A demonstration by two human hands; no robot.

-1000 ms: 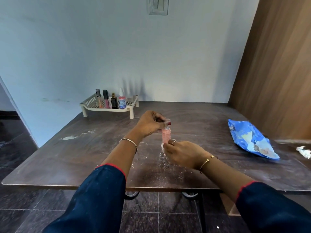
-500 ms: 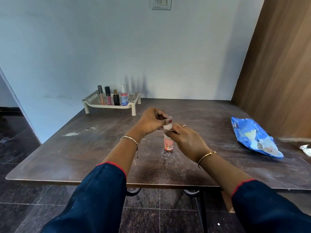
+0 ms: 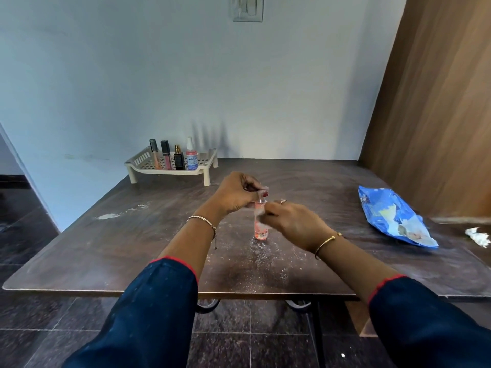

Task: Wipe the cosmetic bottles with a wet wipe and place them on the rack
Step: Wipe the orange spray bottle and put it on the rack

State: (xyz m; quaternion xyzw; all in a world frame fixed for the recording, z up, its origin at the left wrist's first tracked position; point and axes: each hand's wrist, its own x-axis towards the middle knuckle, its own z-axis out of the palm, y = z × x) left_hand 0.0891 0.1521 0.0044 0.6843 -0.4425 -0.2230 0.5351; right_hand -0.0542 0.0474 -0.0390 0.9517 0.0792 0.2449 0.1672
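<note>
A small pink bottle (image 3: 260,229) stands upright on the dark wooden table (image 3: 159,235), near its middle. My left hand (image 3: 236,193) pinches the bottle's top from above. My right hand (image 3: 295,221) presses a white wet wipe (image 3: 259,215) against the bottle's side, its fingers curled round the wipe. The wipe is mostly hidden by the hand and blurred. At the table's far left stands a beige rack (image 3: 204,166) with several cosmetic bottles in a row, among them a white-capped spray bottle (image 3: 191,155) and a black bottle (image 3: 179,159).
A blue wet-wipe packet (image 3: 390,216) lies on the right side of the table, with a crumpled white wipe (image 3: 478,236) beyond it. A wooden panel (image 3: 438,115) rises at the right. White specks lie on the table before the bottle.
My right hand with the wipe went from the bottle's base up to its top, then came partway down its side. The left hand stayed on the top.
</note>
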